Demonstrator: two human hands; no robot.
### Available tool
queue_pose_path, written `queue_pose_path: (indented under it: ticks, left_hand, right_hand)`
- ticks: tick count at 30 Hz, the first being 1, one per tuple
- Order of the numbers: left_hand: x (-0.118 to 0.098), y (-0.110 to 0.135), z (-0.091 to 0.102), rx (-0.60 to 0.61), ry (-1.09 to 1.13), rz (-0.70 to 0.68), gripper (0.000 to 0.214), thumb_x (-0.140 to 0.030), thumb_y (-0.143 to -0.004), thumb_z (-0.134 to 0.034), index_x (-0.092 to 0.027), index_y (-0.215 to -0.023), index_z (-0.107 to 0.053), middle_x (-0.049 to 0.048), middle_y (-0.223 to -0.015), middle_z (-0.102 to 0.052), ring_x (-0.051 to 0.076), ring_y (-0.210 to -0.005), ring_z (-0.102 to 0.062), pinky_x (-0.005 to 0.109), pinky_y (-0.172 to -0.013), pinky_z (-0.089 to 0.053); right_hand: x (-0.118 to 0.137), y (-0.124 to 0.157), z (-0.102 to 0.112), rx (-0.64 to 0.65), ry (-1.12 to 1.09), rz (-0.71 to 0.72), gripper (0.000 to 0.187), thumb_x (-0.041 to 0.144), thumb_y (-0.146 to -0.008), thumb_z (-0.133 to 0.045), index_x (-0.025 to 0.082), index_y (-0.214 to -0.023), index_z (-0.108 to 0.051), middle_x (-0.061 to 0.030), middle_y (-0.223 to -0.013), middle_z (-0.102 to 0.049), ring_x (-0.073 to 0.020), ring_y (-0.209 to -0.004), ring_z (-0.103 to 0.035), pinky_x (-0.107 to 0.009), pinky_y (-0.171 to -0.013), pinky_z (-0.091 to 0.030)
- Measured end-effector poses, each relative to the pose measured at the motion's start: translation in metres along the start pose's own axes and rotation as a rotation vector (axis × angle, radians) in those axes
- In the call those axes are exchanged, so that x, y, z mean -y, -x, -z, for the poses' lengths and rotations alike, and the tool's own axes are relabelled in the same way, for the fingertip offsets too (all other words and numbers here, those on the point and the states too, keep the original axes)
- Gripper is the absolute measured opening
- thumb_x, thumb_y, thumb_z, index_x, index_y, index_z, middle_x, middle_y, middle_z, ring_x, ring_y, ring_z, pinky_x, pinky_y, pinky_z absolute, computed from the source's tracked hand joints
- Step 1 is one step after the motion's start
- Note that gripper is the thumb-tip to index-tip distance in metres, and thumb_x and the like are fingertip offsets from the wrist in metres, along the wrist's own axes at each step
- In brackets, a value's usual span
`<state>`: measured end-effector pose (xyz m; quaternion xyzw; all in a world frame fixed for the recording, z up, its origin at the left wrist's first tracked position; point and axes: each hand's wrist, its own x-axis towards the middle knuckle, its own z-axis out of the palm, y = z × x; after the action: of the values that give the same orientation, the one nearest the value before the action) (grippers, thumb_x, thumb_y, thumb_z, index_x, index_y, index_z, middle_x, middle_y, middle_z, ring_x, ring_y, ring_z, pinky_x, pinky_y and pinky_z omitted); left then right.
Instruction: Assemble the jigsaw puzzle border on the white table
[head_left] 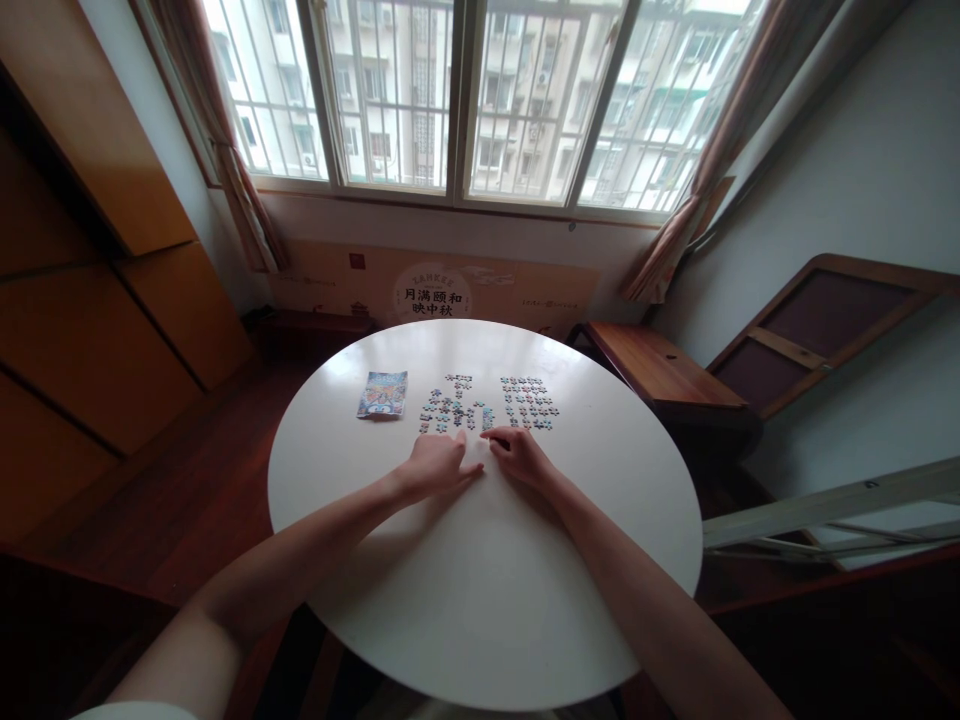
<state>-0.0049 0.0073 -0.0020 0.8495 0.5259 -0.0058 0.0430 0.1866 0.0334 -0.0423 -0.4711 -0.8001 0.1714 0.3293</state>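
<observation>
Jigsaw puzzle pieces lie on a white round table (480, 600) in two groups. My left hand (437, 463) rests at the near edge of the left group (450, 408), its thumb stretched out to the right and its forefinger reaching toward the pieces. It holds nothing that I can see. My right hand (520, 453) is just right of it, fingers drawn together at the near end of a short upright strip of puzzle pieces (487, 417). The fingertips hide most of what they touch. Beyond my right hand, the right group (529, 400) is spread in loose rows.
A colourful picture packet (382, 395) lies at the table's left. A wooden bench (664, 365) and a leaning framed panel (825, 330) stand on the right. Wooden cabinets (135, 330) are at the left, with a barred window (465, 100) beyond the table.
</observation>
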Motion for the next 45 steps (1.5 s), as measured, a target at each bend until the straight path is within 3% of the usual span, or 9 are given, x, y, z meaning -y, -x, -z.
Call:
queue_pose_path:
  ticks: [11,24,45]
  left_hand:
    - [-0.0010,0.0019,0.0062,0.024,0.008,-0.004,0.071,-0.062,-0.087,-0.041,-0.011,-0.135,-0.045,0.0171,-0.097,-0.071,0.034,-0.094,-0.066,0.037,-0.074,-0.049]
    - [0.0062,0.0001,-0.0002,0.029,0.035,-0.016,0.069,-0.062,-0.087,-0.041,-0.015,-0.137,-0.044,0.0162,-0.104,-0.070,0.031,-0.100,-0.064,0.036,-0.079,-0.048]
    - [0.0071,0.0002,0.0036,0.035,0.041,-0.039,0.065,-0.062,-0.086,-0.042,-0.015,-0.131,-0.048,0.0153,-0.097,-0.071,0.033,-0.094,-0.066,0.036,-0.074,-0.048]
  right_hand:
    - [0.0019,0.0000,0.0004,-0.005,-0.005,-0.002,0.031,0.009,-0.077,-0.051,0.018,-0.094,-0.075,-0.0081,-0.095,-0.074,-0.0212,-0.086,-0.070,-0.032,-0.082,-0.052]
    - [-0.0035,0.0006,-0.0019,-0.002,-0.033,0.000,0.031,0.011,-0.078,-0.050,0.018,-0.094,-0.075,-0.0076,-0.097,-0.074,-0.0212,-0.090,-0.070,-0.032,-0.085,-0.052]
    - [-0.0012,0.0003,0.0003,0.006,-0.034,-0.002,0.031,0.009,-0.077,-0.051,0.018,-0.094,-0.075,-0.0071,-0.094,-0.075,-0.0208,-0.086,-0.070,-0.032,-0.082,-0.053]
